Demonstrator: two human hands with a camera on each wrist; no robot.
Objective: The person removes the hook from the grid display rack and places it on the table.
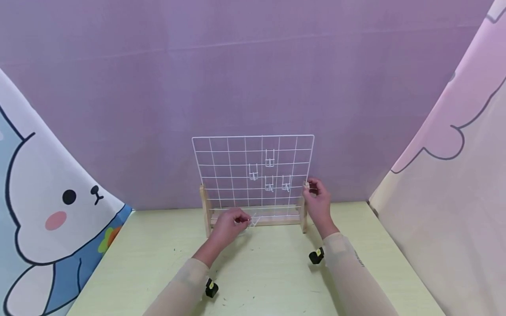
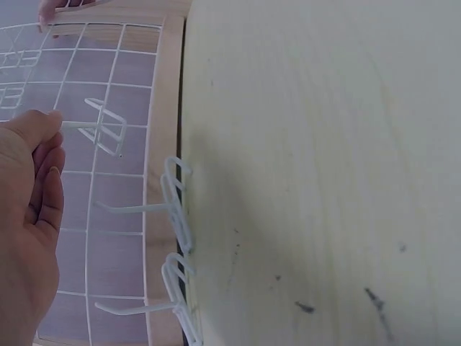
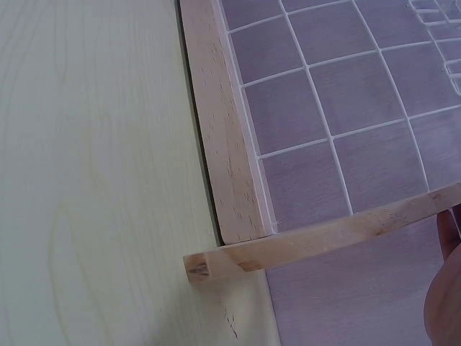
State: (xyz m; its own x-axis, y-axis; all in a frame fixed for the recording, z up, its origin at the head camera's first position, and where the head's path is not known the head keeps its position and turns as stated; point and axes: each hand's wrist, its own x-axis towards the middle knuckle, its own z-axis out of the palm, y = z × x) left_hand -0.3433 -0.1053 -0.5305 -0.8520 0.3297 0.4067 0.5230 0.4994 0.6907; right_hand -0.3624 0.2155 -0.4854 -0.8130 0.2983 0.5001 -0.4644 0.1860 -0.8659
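A white wire grid panel stands upright in a wooden stand. My left hand pinches the stem of a white wire hook between thumb and fingers, in front of the lower grid. Two more white hooks show beside the bottom wooden bar in the left wrist view; I cannot tell what they rest on. Several hooks hang on the middle and right of the panel. At the right end, my right hand grips the top of the wooden upright, beside the panel's edge.
The stand sits at the back of a pale wood-grain table, with small dark marks on its surface. A purple cloth hangs behind it. Printed cartoon cloths flank both sides. A black wrist camera sits by the left sleeve, another by the right.
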